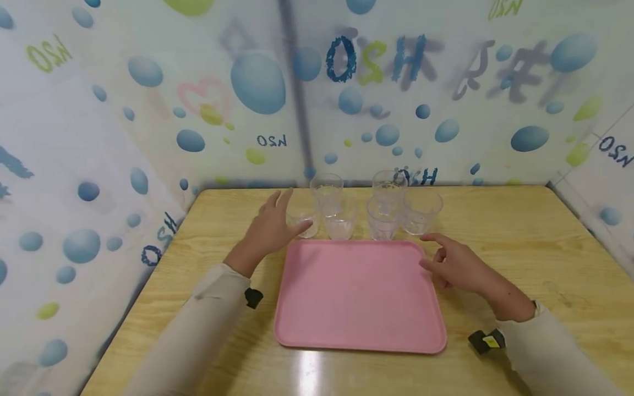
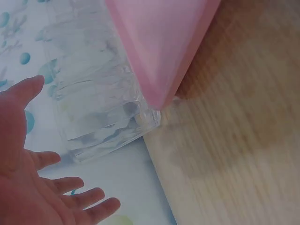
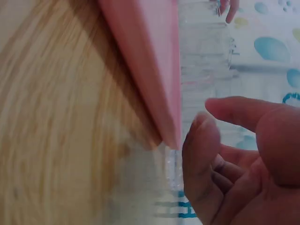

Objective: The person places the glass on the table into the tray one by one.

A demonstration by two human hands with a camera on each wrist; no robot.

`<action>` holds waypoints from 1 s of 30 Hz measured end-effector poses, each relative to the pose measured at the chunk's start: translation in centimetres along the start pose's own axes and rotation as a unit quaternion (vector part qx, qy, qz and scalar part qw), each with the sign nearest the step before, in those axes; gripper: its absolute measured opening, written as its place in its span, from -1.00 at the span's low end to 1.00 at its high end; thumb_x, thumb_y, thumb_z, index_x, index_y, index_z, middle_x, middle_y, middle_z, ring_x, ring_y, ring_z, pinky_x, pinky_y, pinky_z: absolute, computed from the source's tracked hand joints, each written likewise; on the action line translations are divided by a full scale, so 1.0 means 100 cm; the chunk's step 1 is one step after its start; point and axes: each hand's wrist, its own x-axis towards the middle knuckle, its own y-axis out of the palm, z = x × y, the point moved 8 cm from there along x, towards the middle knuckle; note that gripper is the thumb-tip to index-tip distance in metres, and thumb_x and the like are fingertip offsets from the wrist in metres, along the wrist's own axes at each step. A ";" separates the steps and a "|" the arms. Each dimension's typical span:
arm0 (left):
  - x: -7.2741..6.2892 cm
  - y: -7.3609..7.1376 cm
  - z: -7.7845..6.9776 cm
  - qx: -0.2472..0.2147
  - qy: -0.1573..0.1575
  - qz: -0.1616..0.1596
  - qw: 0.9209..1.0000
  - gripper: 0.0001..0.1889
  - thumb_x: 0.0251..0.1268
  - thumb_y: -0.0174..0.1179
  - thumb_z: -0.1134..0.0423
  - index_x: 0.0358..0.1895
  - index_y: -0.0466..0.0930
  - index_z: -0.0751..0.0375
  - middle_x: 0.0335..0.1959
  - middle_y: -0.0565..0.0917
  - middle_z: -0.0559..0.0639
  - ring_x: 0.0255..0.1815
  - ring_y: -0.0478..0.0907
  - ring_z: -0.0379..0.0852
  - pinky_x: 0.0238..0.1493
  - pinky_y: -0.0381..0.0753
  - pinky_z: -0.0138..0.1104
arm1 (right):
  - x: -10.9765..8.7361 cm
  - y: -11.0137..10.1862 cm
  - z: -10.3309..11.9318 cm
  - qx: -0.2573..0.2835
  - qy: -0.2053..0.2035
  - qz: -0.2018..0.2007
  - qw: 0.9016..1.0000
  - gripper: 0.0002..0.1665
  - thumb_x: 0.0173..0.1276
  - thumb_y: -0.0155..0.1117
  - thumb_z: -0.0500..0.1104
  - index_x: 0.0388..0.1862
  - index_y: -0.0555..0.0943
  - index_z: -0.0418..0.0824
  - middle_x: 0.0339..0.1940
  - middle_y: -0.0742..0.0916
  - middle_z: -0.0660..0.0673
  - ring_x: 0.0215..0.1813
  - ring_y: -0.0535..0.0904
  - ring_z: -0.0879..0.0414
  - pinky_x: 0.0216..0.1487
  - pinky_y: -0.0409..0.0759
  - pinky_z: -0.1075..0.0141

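Observation:
Several clear glasses (image 1: 339, 220) stand upright in a cluster behind a pink tray (image 1: 361, 297). My left hand (image 1: 271, 225) is beside the leftmost glass (image 1: 308, 230), fingers spread and thumb in front of it. In the left wrist view, that hand (image 2: 33, 173) holds nothing, and a gap shows between its fingers and the glass. My right hand (image 1: 458, 265) hovers by the tray's right edge, below the rightmost glass (image 1: 422, 212). Its index finger reaches out while the others bend loosely. Nothing lies between thumb and fingers in the right wrist view.
The tray lies flat on a wooden table (image 1: 515, 242), with its far edge close to the front glasses. A patterned wall (image 1: 317, 110) rises behind the table's back edge. More wall panels (image 1: 89, 192) stand at the left and right sides.

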 end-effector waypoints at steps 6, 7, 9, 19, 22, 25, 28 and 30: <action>0.023 0.009 -0.007 -0.029 0.001 0.040 0.999 0.09 0.22 0.27 -0.30 0.64 -0.17 0.03 0.58 0.06 0.31 0.44 0.31 0.35 0.38 0.37 0.15 | 0.000 0.013 -0.020 0.087 0.010 0.086 0.992 -0.08 0.48 0.23 -0.15 0.62 -0.05 -0.26 -0.60 0.58 -0.10 -0.70 0.50 0.11 -0.66 0.57 0.21; 0.025 0.011 -0.008 -0.033 -0.002 0.047 0.998 0.10 0.21 0.28 -0.29 0.64 -0.18 0.03 0.58 0.06 0.31 0.42 0.34 0.34 0.38 0.38 0.14 | -0.001 0.015 -0.022 0.095 0.011 0.095 0.991 -0.07 0.49 0.23 -0.15 0.63 -0.07 -0.24 -0.60 0.59 -0.10 -0.70 0.51 0.12 -0.66 0.58 0.20; 0.028 0.015 -0.008 -0.042 -0.009 0.057 0.997 0.11 0.20 0.30 -0.28 0.64 -0.19 0.04 0.57 0.07 0.33 0.40 0.37 0.34 0.37 0.39 0.13 | -0.002 0.016 -0.026 0.108 0.008 0.109 0.988 -0.06 0.50 0.21 -0.15 0.64 -0.09 -0.21 -0.58 0.59 -0.11 -0.70 0.52 0.12 -0.66 0.60 0.18; 0.036 0.013 -0.006 -0.045 -0.013 0.058 0.997 0.05 0.17 0.37 -0.19 0.59 -0.01 0.17 0.46 0.32 0.34 0.43 0.35 0.27 0.38 0.40 0.09 | 0.005 0.025 -0.037 0.193 -0.011 0.145 0.970 -0.05 0.48 0.24 -0.15 0.65 -0.09 -0.13 -0.50 0.66 -0.14 -0.65 0.61 0.13 -0.57 0.67 0.15; 0.037 0.011 -0.005 -0.041 -0.012 0.051 0.998 0.03 0.15 0.38 -0.21 0.57 0.05 0.18 0.39 0.42 0.30 0.35 0.44 0.23 0.30 0.47 0.07 | 0.009 0.027 -0.040 0.207 -0.004 0.147 0.967 -0.04 0.47 0.26 -0.15 0.65 -0.08 -0.11 -0.50 0.66 -0.13 -0.65 0.61 0.13 -0.57 0.68 0.15; 0.036 0.007 -0.006 -0.037 -0.007 0.038 0.999 0.02 0.13 0.38 -0.24 0.55 0.10 0.15 0.36 0.46 0.27 0.31 0.48 0.22 0.25 0.51 0.07 | 0.010 0.027 -0.040 0.203 -0.005 0.144 0.969 -0.03 0.46 0.27 -0.15 0.64 -0.08 -0.14 -0.51 0.66 -0.14 -0.65 0.61 0.12 -0.57 0.68 0.15; 0.032 0.000 -0.008 -0.044 -0.002 0.021 0.999 0.00 0.12 0.38 -0.25 0.54 0.12 0.10 0.37 0.46 0.23 0.31 0.49 0.19 0.23 0.52 0.08 | 0.011 0.025 -0.039 0.203 -0.007 0.141 0.969 -0.04 0.46 0.26 -0.16 0.64 -0.07 -0.16 -0.51 0.66 -0.15 -0.65 0.62 0.12 -0.57 0.68 0.15; 0.028 -0.005 -0.010 -0.053 0.002 0.015 0.998 -0.01 0.12 0.38 -0.24 0.54 0.12 0.08 0.39 0.43 0.21 0.33 0.47 0.17 0.23 0.51 0.09 | 0.011 0.025 -0.039 0.205 -0.010 0.143 0.968 -0.04 0.47 0.25 -0.17 0.64 -0.08 -0.18 -0.51 0.66 -0.16 -0.65 0.62 0.12 -0.56 0.68 0.16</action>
